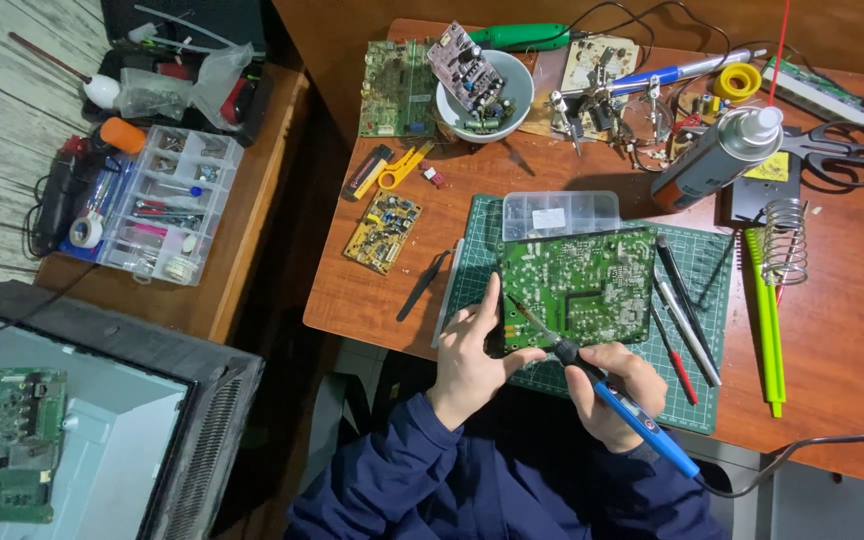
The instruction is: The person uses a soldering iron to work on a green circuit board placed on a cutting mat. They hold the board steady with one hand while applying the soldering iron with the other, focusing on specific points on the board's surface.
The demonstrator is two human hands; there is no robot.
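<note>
my right hand grips the blue soldering iron, long axis slanting up-left, tip on the green circuit board; my left hand, fingers loose, steadies its near-left edge.

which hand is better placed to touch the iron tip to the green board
Right. The right hand grips the blue soldering iron, its tip over the green circuit board; the left hand only steadies the board's edge.

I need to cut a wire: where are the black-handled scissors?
In the head view, the black-handled scissors lie at the table's far right, just right of the grey spray can.
</note>
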